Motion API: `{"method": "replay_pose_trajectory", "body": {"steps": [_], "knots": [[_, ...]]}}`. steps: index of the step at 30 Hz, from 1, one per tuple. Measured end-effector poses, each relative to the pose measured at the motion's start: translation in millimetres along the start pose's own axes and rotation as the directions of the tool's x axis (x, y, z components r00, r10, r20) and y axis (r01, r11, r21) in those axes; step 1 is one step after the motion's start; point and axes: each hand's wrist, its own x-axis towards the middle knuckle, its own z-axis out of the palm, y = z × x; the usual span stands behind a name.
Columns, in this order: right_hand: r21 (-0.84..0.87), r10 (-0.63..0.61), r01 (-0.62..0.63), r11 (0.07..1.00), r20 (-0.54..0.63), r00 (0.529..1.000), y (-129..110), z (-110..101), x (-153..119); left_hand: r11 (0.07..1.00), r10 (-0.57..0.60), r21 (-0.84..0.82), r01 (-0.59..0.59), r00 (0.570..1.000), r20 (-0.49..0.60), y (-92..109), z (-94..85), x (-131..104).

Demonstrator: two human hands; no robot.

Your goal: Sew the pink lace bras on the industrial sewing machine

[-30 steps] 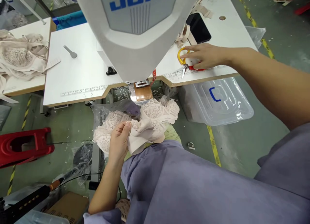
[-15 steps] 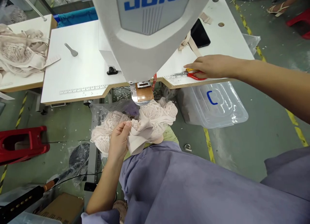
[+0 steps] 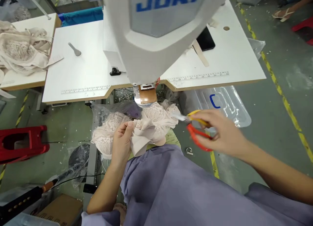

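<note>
A pale beige lace bra (image 3: 155, 113) lies across my lap, just below the sewing machine's work plate (image 3: 146, 97). My left hand (image 3: 123, 138) pinches its band between thumb and fingers. To the right of the bra, my right hand (image 3: 223, 133) grips a pair of scissors (image 3: 195, 133) with red and yellow handles. Their blades point left at the bra's right cup and look blurred. The white sewing machine head (image 3: 151, 50) rises above the work plate.
The white table (image 3: 80, 69) carries a grey spoon-like tool (image 3: 74, 49), a black clip (image 3: 114, 71), a phone (image 3: 206, 39) and a beige strip (image 3: 201, 53). More bras (image 3: 24, 50) are heaped at left. A clear lidded box (image 3: 234, 105) and a red stool (image 3: 24, 144) stand on the floor.
My right hand has lifted the scissors off the table and brought them down toward the bra. My left hand keeps its pinch on the band, almost unmoved.
</note>
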Motion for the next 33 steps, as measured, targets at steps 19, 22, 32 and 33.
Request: {"method": "replay_pose_trajectory", "body": {"steps": [19,22,32,33], "knots": [[-0.004,-0.384,0.386,0.922,0.092,0.919,-36.1,38.7,30.3,0.997,0.045,0.059,-0.048,0.998,0.050,6.2,10.9,-15.5],[0.010,-0.422,0.424,0.905,0.127,0.898,-37.4,28.8,30.8,0.993,0.070,0.091,-0.077,0.994,0.085,5.9,7.8,-14.8],[-0.002,-0.419,0.427,0.904,0.188,0.888,-43.8,15.0,23.7,0.982,0.136,0.109,-0.155,0.977,0.165,1.6,2.8,-11.7],[0.019,-0.393,0.397,0.917,0.192,0.899,-43.7,16.1,22.2,0.981,0.138,0.113,-0.159,0.975,0.177,1.6,2.1,-11.1]]}}
